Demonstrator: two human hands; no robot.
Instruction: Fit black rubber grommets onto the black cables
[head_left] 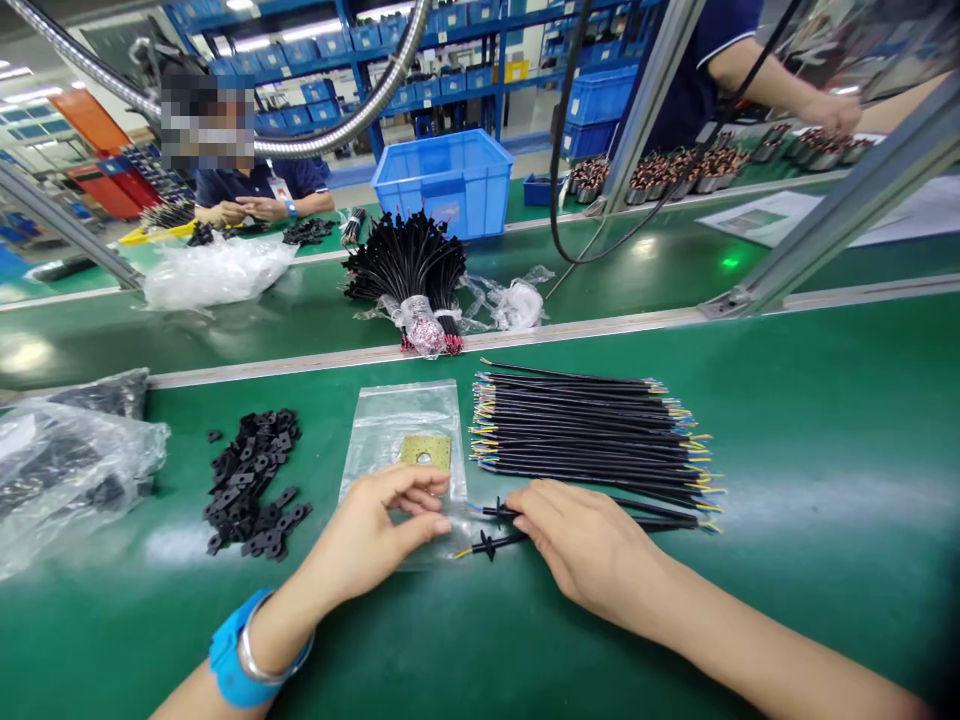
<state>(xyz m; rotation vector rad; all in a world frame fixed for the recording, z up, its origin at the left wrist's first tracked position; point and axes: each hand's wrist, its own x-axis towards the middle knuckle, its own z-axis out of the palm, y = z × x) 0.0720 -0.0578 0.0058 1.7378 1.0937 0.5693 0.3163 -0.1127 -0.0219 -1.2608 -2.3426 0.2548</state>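
My right hand is closed over a black cable whose near end carries a small black clip. Just below it lies a second cable with a black clip and a bare yellow wire end. The right fingertips are partly hidden. My left hand hovers with thumb and fingers apart and nothing between them, over a clear plastic bag. On that bag sits a yellowish plate with a round hole. Beyond my right hand lies a row of black cables with coloured wire ends.
Loose black clips are heaped at left, beside a plastic bag of dark parts. Behind a metal rail stand a bundle of black cables and a blue bin. Two co-workers sit or stand across the bench.
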